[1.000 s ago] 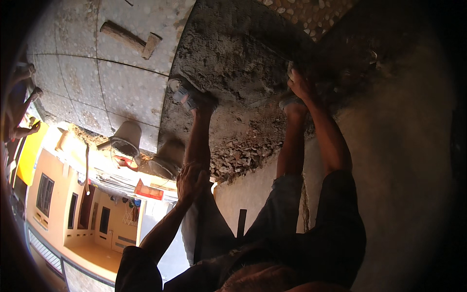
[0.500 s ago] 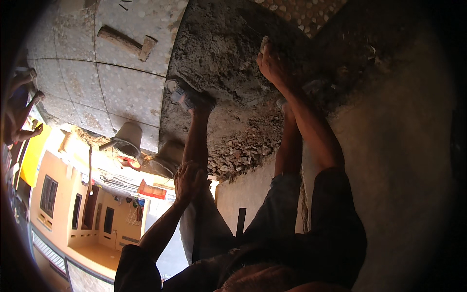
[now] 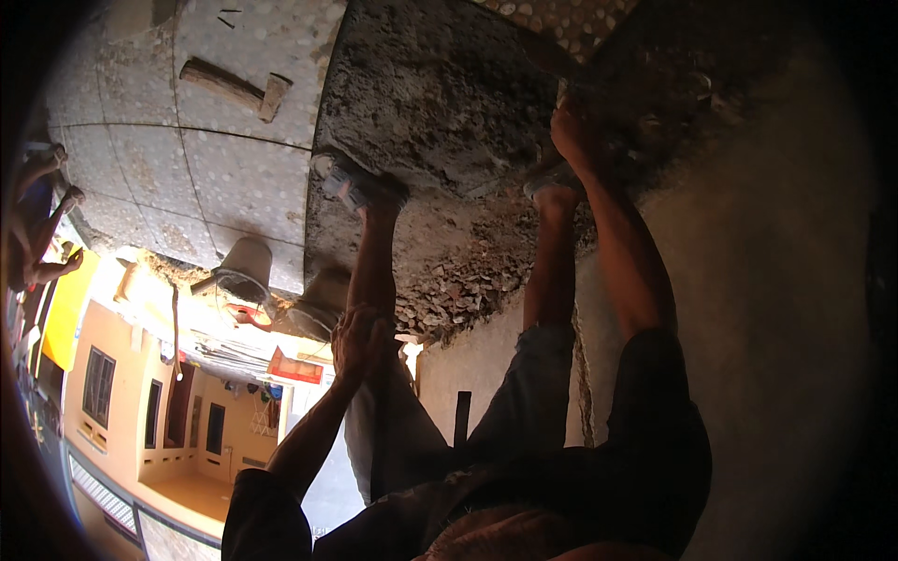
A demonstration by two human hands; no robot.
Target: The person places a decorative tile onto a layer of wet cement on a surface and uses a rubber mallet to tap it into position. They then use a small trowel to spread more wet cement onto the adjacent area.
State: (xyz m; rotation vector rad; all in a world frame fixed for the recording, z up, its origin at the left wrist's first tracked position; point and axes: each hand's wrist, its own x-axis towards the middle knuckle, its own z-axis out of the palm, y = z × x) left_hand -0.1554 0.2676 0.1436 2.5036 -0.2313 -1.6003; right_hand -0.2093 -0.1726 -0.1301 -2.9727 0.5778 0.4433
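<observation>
My right hand (image 3: 578,138) is closed around the pale handle of a trowel (image 3: 550,56). The trowel's dark blade is hard to make out against the shaded ground, close to the corner of a pebbled slab (image 3: 535,15). Below it spreads a bed of rough, dark wet mortar (image 3: 430,103). My left hand (image 3: 360,344) rests on my left knee with its fingers draped over it, holding no tool. My sandalled feet (image 3: 360,184) stand at the near part of the mortar.
Pebbled slabs (image 3: 245,173) cover the left, with a wooden-handled mallet (image 3: 234,86) lying on them. A bucket (image 3: 246,264) and a darker bucket (image 3: 323,297) stand near my left leg. Broken rubble (image 3: 458,297) lies along a wall (image 3: 748,299). Another person's hands (image 3: 64,264) show far left.
My right hand has moved right with the trowel, to beside my right foot, which now shows more. My left hand stays on the knee. The view has shifted slightly.
</observation>
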